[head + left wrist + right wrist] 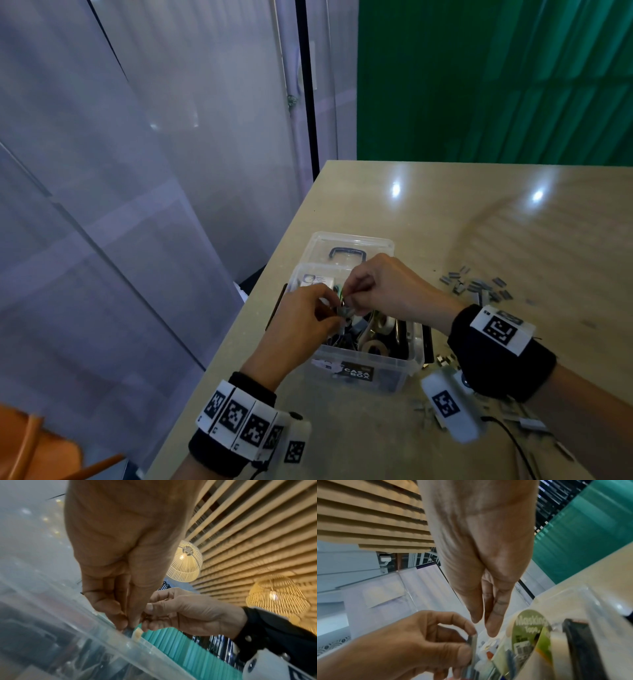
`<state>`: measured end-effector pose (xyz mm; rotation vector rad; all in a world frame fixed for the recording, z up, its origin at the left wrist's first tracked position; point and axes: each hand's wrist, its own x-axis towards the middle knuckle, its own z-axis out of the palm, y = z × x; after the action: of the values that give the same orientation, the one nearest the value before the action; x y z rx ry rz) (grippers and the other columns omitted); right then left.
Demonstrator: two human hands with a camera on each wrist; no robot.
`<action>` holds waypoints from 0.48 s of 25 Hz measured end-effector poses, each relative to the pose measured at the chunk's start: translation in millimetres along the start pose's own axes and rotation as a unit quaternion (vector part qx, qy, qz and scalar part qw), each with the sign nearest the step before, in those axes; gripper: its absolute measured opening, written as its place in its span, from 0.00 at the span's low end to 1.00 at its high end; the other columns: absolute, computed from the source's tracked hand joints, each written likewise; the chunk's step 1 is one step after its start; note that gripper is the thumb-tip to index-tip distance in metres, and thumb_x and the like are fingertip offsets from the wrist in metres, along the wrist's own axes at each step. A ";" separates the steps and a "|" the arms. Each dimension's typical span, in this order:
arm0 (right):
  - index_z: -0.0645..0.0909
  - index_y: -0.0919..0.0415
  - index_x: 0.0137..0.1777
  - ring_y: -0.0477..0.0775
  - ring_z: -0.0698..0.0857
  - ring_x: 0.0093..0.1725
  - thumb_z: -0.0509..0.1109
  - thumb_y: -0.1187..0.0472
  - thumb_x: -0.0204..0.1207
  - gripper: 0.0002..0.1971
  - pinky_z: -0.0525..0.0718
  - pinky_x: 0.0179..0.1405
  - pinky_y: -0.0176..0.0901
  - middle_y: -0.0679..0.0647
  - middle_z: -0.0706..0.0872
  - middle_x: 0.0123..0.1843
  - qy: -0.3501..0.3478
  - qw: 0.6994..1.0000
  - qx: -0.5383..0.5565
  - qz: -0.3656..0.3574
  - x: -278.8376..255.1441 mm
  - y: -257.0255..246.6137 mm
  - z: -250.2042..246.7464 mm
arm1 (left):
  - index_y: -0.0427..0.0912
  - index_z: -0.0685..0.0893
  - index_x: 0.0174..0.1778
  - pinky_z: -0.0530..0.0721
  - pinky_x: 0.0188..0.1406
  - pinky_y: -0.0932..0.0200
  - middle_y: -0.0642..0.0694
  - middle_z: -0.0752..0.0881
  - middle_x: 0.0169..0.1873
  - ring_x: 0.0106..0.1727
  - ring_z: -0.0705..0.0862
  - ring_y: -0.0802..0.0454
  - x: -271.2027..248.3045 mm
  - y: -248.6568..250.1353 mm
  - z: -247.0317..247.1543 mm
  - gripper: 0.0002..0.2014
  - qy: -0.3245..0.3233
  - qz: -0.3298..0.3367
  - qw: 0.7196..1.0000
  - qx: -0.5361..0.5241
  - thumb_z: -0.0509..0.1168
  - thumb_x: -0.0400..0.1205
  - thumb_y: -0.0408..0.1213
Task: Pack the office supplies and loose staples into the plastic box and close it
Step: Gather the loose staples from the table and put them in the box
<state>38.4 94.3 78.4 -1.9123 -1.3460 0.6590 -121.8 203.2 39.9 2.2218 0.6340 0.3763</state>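
Both hands meet above the open plastic box (366, 356), which stands near the left edge of the beige table (445, 219). The left hand (301, 322) pinches a thin grey strip of staples (473, 642) between thumb and forefinger, the strip standing roughly upright over the box's contents; its other fingers are curled. The right hand (387, 291) sits just beside it, fingertips almost touching the left hand's. In the right wrist view its fingers (494, 609) point straight down toward the box with nothing plainly held between them, while the left wrist view shows its thumb pressed toward curled fingers; whether it pinches a staple cannot be told. From the head view the strip itself is mostly hidden by the two hands. Inside the box lie rolls of masking tape (529, 631) with a green label, a dark object along the right wall, and a jumble of smaller items too blurred to name. The clear lid (352, 246) with its dark handle lies flat just behind the box. Loose staples (476, 284) are scattered on the table to the right, and more lie near the right wrist, partly hidden by the wristband.
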 end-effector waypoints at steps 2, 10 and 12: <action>0.91 0.63 0.44 0.48 0.92 0.32 0.77 0.67 0.77 0.02 0.89 0.35 0.35 0.53 0.92 0.34 0.009 0.999 -0.040 0.000 -2.4 4.7 -9.8 | 0.48 0.88 0.52 0.90 0.52 0.56 0.49 0.92 0.44 0.42 0.90 0.61 1.6 -3.1 3.1 0.08 -0.027 0.006 0.998 0.055 0.75 0.78 0.38; 0.94 0.57 0.41 0.36 0.88 0.34 0.75 0.72 0.72 0.10 0.78 0.30 0.23 0.46 0.92 0.36 -0.035 0.989 -0.146 0.003 -10.2 14.1 -24.2 | 0.46 0.91 0.53 0.88 0.50 0.59 0.50 0.92 0.43 0.40 0.87 0.61 15.5 12.3 9.7 0.09 0.002 0.040 0.991 0.124 0.72 0.81 0.45; 0.94 0.58 0.41 0.35 0.88 0.34 0.74 0.73 0.72 0.11 0.78 0.30 0.23 0.46 0.92 0.35 -0.039 0.989 -0.142 0.000 -12.9 14.5 -28.2 | 0.47 0.91 0.52 0.88 0.49 0.60 0.52 0.92 0.43 0.39 0.86 0.62 21.1 21.1 13.2 0.08 0.022 0.055 0.990 0.126 0.72 0.81 0.45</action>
<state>63.4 72.0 85.0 -2.1285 -1.5579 0.5710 -91.5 194.8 48.5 2.5029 0.6129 0.4206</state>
